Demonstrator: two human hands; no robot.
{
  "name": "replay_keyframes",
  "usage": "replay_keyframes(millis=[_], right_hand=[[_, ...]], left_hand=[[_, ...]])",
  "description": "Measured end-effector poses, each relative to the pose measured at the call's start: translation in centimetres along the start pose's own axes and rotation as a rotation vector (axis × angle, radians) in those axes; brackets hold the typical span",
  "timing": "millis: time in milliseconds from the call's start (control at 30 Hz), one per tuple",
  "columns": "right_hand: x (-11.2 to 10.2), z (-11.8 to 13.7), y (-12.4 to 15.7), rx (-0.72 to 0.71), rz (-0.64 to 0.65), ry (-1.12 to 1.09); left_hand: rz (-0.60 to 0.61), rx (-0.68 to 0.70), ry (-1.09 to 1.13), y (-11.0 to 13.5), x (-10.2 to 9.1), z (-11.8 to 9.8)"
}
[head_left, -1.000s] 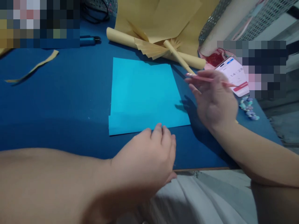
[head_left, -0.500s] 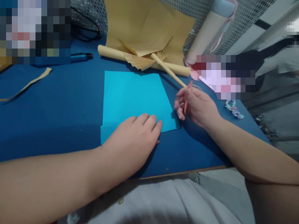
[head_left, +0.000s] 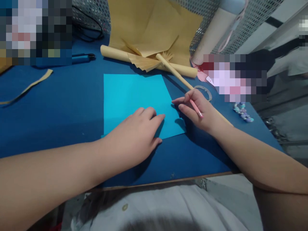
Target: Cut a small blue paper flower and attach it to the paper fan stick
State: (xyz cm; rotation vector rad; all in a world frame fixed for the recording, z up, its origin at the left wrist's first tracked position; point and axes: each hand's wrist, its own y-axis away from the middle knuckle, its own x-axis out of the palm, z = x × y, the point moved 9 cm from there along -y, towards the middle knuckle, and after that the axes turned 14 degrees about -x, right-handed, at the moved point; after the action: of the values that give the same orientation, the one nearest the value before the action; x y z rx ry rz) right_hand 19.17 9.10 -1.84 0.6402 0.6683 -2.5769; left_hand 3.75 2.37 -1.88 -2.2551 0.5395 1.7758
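Observation:
A bright blue sheet of paper [head_left: 131, 93] lies on the dark blue table. My left hand [head_left: 137, 138] rests on its lower part, fingers spread, with the thumb past the near edge. Beneath its wrist, a small bit of blue paper pokes out at the sheet's lower left corner. At the sheet's right edge is my right hand [head_left: 197, 110], a pink pencil [head_left: 196, 108] tucked between its fingers. Its fingertips point at that edge; whether they touch it I cannot tell. A thin tan paper roll [head_left: 178, 75] runs under the right hand and wrist.
Behind the sheet lie a thick tan paper roll [head_left: 115, 54], a pleated paper fan [head_left: 144, 62] and large brown paper [head_left: 156, 25]. A clear ring [head_left: 209, 93], a beaded bracelet [head_left: 242, 112] and a tall bottle [head_left: 214, 32] are at right. A paper strip [head_left: 33, 85] lies left.
My left hand has moved slightly up the sheet, its thumb now apart from the fingers. My right hand has turned and stretched its fingers toward the paper's edge. The sheet has shifted slightly left.

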Motion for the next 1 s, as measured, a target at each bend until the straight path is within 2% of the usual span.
replay_keyframes(millis=[67, 200, 267, 333, 400, 467, 567, 633, 700, 767, 867, 933, 1000], right_hand=[[0.1, 0.5, 0.5, -0.003, 0.048, 0.18], [0.6, 1.9, 1.3, -0.012, 0.164, 0.358], [-0.1, 2.0, 1.6, 0.044, 0.16, 0.443], [-0.7, 1.4, 2.0, 0.156, 0.16, 0.438], [-0.7, 0.2, 2.5, 0.3, 0.156, 0.236], [-0.2, -0.7, 2.8, 0.428, 0.097, -0.07], [0.8, -1.0, 2.6, 0.49, -0.001, -0.398], [1.4, -0.7, 2.3, 0.45, 0.001, -0.465], [1.7, 0.1, 1.9, 0.344, 0.038, -0.428], [1.5, 1.8, 1.5, 0.153, 0.095, -0.302], [1.0, 5.5, 1.2, -0.213, 0.14, -0.083], [0.2, 6.9, 1.2, -0.342, 0.073, -0.007], [-0.8, 6.3, 1.1, -0.302, -0.068, -0.028]], left_hand=[[0.016, -0.018, 0.035, -0.3, 0.0, 0.2], [0.079, -0.07, 0.091, -0.3, 0.7, 0.6], [0.097, -0.092, 0.119, -0.2, 1.0, 0.8], [0.097, -0.134, 0.184, -0.2, 1.0, 1.1], [0.097, -0.199, 0.284, -0.3, 0.8, 1.5], [0.097, -0.252, 0.377, -0.2, 0.4, 1.7], [0.097, -0.251, 0.455, 0.3, -0.1, 1.1], [0.092, -0.215, 0.464, 1.0, -0.2, 0.5], [0.059, -0.139, 0.437, 1.9, -0.4, -0.5], [-0.022, -0.012, 0.342, 2.9, -0.8, -1.7], [-0.214, 0.249, 0.064, 4.9, -1.5, -4.1], [-0.325, 0.369, -0.106, 5.9, -1.6, -5.1], [-0.405, 0.393, -0.223, 6.1, -1.8, -5.1]])
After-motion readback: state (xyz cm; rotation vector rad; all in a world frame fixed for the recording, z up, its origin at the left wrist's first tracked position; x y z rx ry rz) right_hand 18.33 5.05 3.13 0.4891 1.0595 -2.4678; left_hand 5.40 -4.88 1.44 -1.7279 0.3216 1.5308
